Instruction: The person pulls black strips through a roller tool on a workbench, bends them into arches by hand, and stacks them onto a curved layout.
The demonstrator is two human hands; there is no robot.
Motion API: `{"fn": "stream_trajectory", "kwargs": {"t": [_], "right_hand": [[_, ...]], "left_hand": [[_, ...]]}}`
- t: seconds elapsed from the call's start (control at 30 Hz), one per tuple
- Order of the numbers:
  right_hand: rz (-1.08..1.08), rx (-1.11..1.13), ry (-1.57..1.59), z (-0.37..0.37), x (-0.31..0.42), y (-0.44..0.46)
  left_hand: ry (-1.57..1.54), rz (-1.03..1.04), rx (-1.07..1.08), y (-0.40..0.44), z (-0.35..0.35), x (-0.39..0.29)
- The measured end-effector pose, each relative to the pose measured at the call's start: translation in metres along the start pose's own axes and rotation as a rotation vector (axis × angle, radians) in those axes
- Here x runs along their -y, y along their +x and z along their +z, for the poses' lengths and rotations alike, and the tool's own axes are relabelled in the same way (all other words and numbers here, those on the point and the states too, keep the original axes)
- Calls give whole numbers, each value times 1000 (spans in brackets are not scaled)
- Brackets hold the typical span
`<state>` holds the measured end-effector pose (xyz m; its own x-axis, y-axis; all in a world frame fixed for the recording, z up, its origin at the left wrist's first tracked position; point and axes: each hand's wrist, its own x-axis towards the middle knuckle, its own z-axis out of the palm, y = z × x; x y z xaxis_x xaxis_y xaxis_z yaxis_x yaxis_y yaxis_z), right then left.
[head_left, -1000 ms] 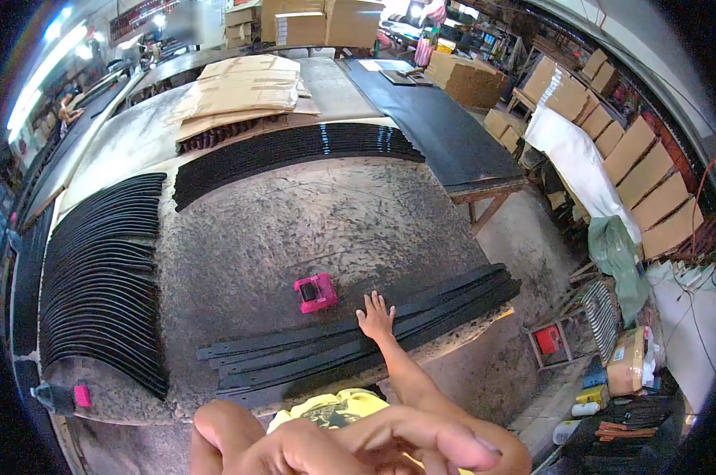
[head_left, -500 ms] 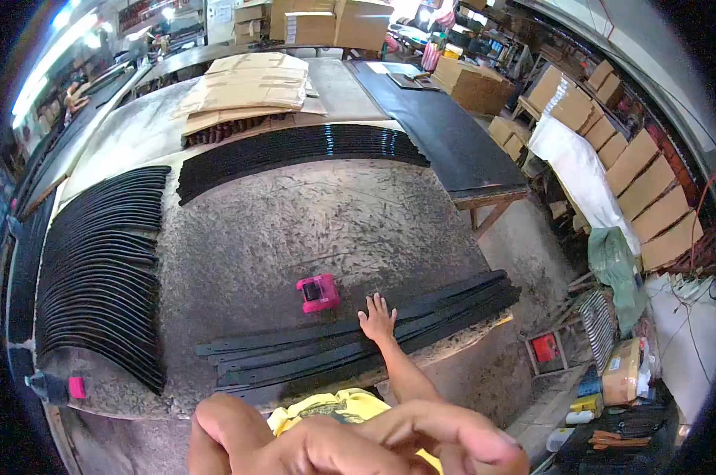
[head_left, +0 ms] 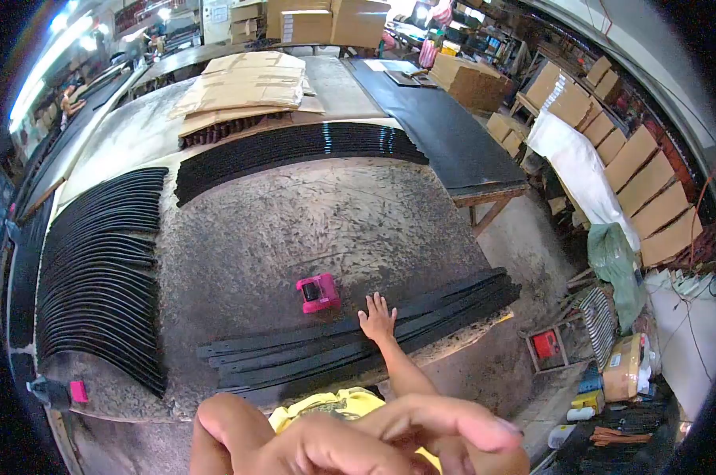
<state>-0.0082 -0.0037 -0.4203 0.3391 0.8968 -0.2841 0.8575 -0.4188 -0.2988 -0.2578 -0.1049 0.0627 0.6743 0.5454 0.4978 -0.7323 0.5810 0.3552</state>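
Loose black strips [head_left: 310,354] lie along the near edge of the tabletop [head_left: 295,214], long axis running lower left to upper right. They overlap in a shallow fan: left ends staggered, right ends bunched. Flat, narrow, matte, leather-like; small dark holes near the left ends.

Right hand [head_left: 379,321] is palm down on them, fingers somewhat spread and pointing to the far side. Left hand [head_left: 453,434] is up close to the camera, fingers bent; can't tell if it grips anything.

Pink block [head_left: 325,294] with a dark square inset sits just beyond the strips, left of the right hand; its marking is too small to read. Upright carton [head_left: 558,93] has printing, illegible.

Other black strips: left row [head_left: 101,269], closely spaced, curved, and far row [head_left: 295,152], glossy in spots. Flattened cardboard [head_left: 243,89] is stacked behind, creased.
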Motion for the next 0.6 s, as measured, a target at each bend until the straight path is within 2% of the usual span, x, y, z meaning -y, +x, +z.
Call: {"fn": "stream_trajectory", "kwargs": {"t": [0.1, 0.43, 0.57, 0.6], "right_hand": [[-19, -15, 7, 2, 1, -1], [-19, -39, 22, 1, -1, -2], [-32, -58, 24, 6, -4, 0], [-34, -70, 25, 7, -4, 0]], "left_hand": [[26, -3, -53, -4, 0, 2], [-5, 104, 25, -2, -11, 13], [-100, 75, 38, -4, -25, 16], [-36, 55, -42, -1, -27, 1]]}}
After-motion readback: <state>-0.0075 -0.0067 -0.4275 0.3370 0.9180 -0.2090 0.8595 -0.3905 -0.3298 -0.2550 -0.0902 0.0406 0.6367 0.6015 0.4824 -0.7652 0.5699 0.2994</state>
